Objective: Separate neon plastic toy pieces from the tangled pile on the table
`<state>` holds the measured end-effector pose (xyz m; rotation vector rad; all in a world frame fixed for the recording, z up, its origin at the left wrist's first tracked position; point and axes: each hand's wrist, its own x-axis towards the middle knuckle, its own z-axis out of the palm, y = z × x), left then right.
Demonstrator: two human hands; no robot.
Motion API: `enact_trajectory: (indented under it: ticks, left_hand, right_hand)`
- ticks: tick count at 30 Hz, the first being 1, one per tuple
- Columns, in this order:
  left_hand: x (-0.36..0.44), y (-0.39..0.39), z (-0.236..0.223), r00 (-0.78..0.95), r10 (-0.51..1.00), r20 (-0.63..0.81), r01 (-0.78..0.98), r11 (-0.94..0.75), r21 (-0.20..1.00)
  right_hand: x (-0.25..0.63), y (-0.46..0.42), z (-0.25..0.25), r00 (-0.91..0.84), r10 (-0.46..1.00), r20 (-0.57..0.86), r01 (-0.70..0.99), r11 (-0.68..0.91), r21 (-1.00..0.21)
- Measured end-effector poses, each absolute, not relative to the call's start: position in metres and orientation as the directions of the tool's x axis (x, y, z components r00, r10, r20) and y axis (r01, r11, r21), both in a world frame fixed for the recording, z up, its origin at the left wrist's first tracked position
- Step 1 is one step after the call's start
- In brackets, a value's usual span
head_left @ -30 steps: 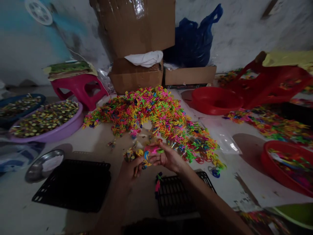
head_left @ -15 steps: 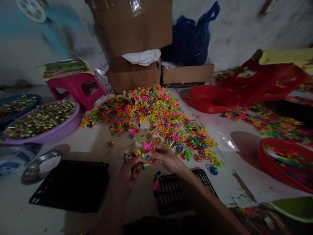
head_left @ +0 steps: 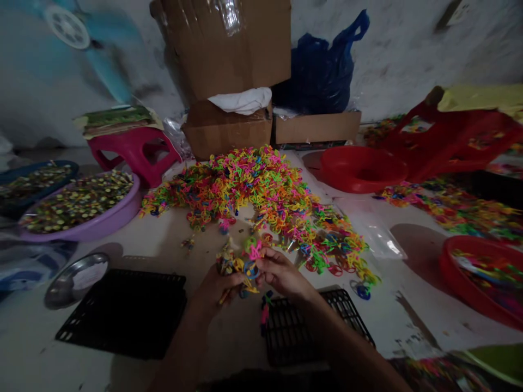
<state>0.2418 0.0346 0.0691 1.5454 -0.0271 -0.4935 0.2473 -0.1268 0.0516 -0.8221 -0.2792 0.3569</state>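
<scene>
My left hand [head_left: 216,288] is closed round a bunch of small colourful plastic pieces [head_left: 229,263], mostly yellow with some blue. Close beside it, my right hand [head_left: 280,270] pinches a pink plastic piece [head_left: 254,249], with green and blue bits touching it. The exact kind of these small pieces is too blurred to tell. Beyond both hands spreads a heap of bright plastic pieces [head_left: 261,185] in yellow, green, pink and orange. Under my right forearm lies a black slotted tray [head_left: 286,332], with a pink and green piece [head_left: 265,313] at its left edge.
At left are a black tray [head_left: 126,316], a metal bowl [head_left: 57,291] and a full purple basin [head_left: 93,231]. Red basins [head_left: 363,182] stand at right, with a clear plastic bag [head_left: 376,234] between. Cardboard boxes [head_left: 229,133] and a pink stool [head_left: 141,158] stand behind.
The whole view has shifted slightly. My two hands stay close together; the pink piece in my right hand has turned, and a green bit now shows above it.
</scene>
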Motion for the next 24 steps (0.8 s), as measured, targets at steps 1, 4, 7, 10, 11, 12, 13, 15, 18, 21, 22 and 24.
enact_trajectory:
  ticks: [1,4,7,10,11,12,13,15,18,21,22,24]
  left_hand:
    - [0.242,0.034,0.067,0.894,-0.345,-0.287,0.304,-0.006,0.953]
    - [0.243,0.029,0.061,0.932,-0.242,-0.269,0.236,-0.155,0.959]
    - [0.247,0.023,0.053,0.996,-0.068,-0.049,0.004,-0.548,0.836]
    - [0.254,0.027,0.037,0.999,0.013,-0.036,0.035,-0.664,0.747]
    - [0.257,0.03,0.032,0.994,0.048,-0.099,0.107,-0.649,0.753]
    - [0.259,0.033,0.027,0.986,0.092,-0.138,0.165,-0.632,0.757]
    - [0.261,0.037,0.024,0.98,0.142,-0.136,0.195,-0.62,0.76]
    - [0.263,0.043,0.022,0.96,0.263,-0.099,0.236,-0.561,0.794]
    - [0.256,0.041,0.032,0.96,0.207,-0.189,0.234,-0.215,0.948]
    - [0.241,0.025,0.051,0.93,-0.183,-0.318,0.355,0.226,0.907]
    - [0.237,0.018,0.056,0.908,-0.251,-0.334,0.4,0.29,0.87]
    - [0.23,0.006,0.065,0.915,-0.229,-0.331,0.393,0.329,0.859]
  right_hand:
    - [0.247,-0.125,0.05,0.909,0.402,0.111,-0.219,0.687,-0.693]
    - [0.246,-0.125,0.049,0.948,0.313,0.055,-0.188,0.693,-0.695]
    - [0.248,-0.133,0.061,0.972,0.227,0.064,-0.089,0.603,-0.793]
    - [0.251,-0.146,0.076,0.961,0.178,0.212,0.085,0.54,-0.837]
    - [0.252,-0.151,0.078,0.944,0.195,0.268,0.145,0.486,-0.862]
    - [0.255,-0.155,0.077,0.926,0.223,0.303,0.193,0.41,-0.891]
    - [0.257,-0.16,0.074,0.911,0.256,0.323,0.231,0.33,-0.915]
    - [0.261,-0.169,0.063,0.89,0.321,0.324,0.275,0.189,-0.943]
    - [0.264,-0.176,0.046,0.844,0.386,0.372,0.389,0.038,-0.921]
    - [0.261,-0.169,0.048,0.755,0.403,0.517,0.562,0.007,-0.827]
    - [0.259,-0.164,0.052,0.726,0.407,0.555,0.588,0.052,-0.807]
    - [0.256,-0.156,0.061,0.706,0.378,0.599,0.582,0.171,-0.795]
